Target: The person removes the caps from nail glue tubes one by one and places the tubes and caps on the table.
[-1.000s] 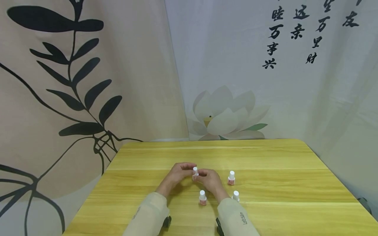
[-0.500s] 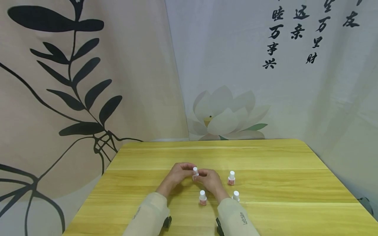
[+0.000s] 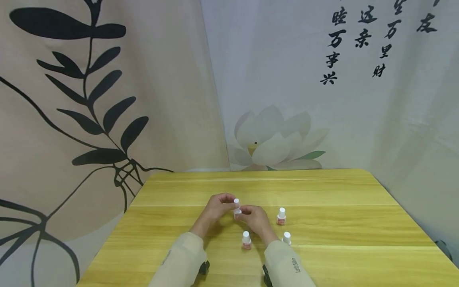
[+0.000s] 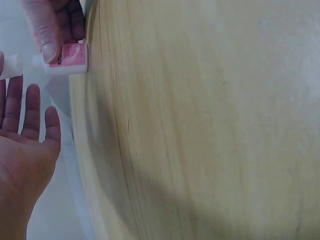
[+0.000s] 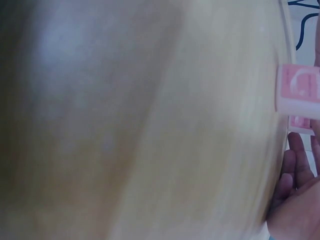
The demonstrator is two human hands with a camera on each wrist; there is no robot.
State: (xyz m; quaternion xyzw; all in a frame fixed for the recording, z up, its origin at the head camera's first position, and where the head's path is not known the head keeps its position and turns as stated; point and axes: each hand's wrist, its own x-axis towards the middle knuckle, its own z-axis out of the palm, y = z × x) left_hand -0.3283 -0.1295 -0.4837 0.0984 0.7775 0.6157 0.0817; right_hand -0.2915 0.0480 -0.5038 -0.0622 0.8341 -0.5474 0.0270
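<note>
My left hand (image 3: pixel 219 206) pinches the white cap (image 3: pixel 236 201) of a small bottle just above its neck. Below it, my right hand (image 3: pixel 255 218) holds that white bottle (image 3: pixel 237 215) upright at table height. In the left wrist view the cap (image 4: pixel 12 66) looks apart from the bottle (image 4: pixel 69 59), whose pink label faces the camera. A thumb of the right hand (image 4: pixel 42 25) presses on the bottle there, while several lower fingers of the left hand (image 4: pixel 25 150) stretch loosely. In the right wrist view, a pink-labelled bottle (image 5: pixel 300 90) partly hides another.
Similar capped bottles stand on the wooden table (image 3: pixel 340 215): one bottle (image 3: pixel 281 216) right of the hands, one bottle (image 3: pixel 246 240) between the forearms, and one bottle (image 3: pixel 286 238) partly behind the right sleeve. A printed curtain (image 3: pixel 179 99) hangs behind the table.
My left hand has risen slightly with the cap, opening a gap between cap and bottle. The right hand and the standing bottles have stayed in place.
</note>
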